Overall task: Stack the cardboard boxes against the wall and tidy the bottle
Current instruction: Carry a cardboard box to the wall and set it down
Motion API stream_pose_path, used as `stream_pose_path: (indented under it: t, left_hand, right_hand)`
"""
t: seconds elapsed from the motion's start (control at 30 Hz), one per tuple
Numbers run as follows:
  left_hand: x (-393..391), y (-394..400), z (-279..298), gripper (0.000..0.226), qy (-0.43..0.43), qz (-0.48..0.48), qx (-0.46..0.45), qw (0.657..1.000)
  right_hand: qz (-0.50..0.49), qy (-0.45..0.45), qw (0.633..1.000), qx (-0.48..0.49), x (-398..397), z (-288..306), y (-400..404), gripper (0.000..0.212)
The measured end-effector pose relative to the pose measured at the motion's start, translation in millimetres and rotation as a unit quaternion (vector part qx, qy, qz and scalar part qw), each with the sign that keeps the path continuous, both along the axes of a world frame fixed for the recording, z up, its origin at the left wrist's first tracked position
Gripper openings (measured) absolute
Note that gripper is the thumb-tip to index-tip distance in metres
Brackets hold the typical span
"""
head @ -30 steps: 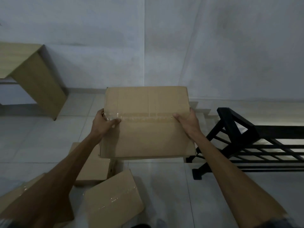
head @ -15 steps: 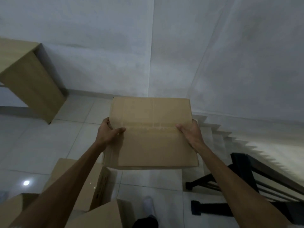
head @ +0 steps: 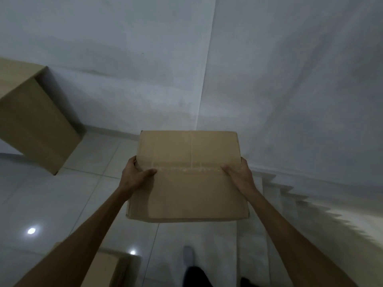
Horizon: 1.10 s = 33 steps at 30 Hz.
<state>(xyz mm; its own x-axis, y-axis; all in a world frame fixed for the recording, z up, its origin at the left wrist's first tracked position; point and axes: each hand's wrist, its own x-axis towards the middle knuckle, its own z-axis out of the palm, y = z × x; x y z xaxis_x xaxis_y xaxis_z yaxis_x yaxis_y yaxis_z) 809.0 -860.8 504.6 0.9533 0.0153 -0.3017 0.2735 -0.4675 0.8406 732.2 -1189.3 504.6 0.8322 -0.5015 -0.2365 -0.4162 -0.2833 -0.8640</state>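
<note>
While carried, cardboard box (head: 187, 177) sits between grips | left hand (head: 132, 178), right hand (head: 240, 176) clasp its sides

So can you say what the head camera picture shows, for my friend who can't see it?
Two hands hold a closed cardboard box out in front, the left hand and the right hand each gripping one side, thumbs on top. Ahead is a corner of white walls above a pale tiled floor. A wooden desk stands at the left.

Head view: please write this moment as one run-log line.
held: brown taped cardboard box | left hand: grips left edge | right hand: grips right edge | box: off the floor, facing wall corner
</note>
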Motion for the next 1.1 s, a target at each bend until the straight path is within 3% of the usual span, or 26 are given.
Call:
stream_pose_path:
  t: [0.47, 0.8, 1.1]
  left_hand:
    - [226.6, 23.2, -83.2, 0.103, 0.050, 0.008, 0.012, 0.999]
    - [375.3, 57.3, -246.3, 0.094, 0.083, -0.021, 0.023, 0.996]
    - [455.5, 62.3, -415.7, 0.095, 0.079, -0.039, 0.036, 0.995]
  right_hand:
    - [-0.026, 0.035, 0.998, 0.034, 223.4, -103.8, 27.8, 0.070]
    - [-0.069, 0.081, 0.994, 0.032, 343.1, -254.7, 70.7, 0.072]
    - [-0.100, 0.093, 0.990, 0.033, 412.1, -417.5, 78.4, 0.075]
